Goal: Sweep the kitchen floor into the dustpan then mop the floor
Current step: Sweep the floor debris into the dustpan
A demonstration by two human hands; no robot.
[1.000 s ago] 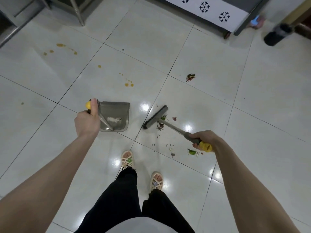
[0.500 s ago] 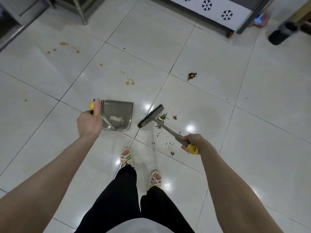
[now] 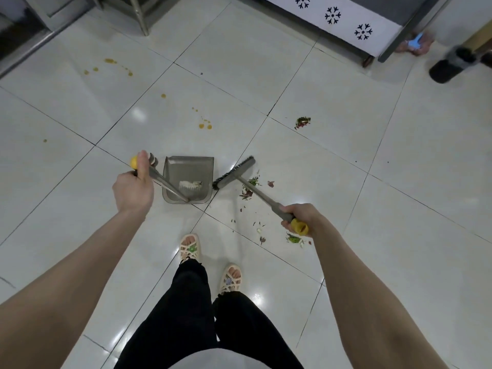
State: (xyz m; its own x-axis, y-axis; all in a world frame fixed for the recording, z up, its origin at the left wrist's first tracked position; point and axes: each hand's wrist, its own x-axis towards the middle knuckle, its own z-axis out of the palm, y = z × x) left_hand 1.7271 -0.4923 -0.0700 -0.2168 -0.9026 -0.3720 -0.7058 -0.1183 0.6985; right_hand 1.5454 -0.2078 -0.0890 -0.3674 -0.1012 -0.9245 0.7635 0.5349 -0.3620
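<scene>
Two hands curl round handles: the left hand grips the dustpan, resting on the tiled floor; the right hand grips the broom, its head just beside the pan's right edge, scraps nearby.

Glossy white tile floor, steel table legs

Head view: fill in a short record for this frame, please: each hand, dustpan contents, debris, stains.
left hand: grips the dustpan by its handle
right hand: grips the broom handle; brush head beside the dustpan's right edge
dustpan contents: one pale scrap
debris: scraps scattered on the floor right of the brush head; a separate small pile farther off
stains: orange drips beyond the dustpan, unmopped
</scene>
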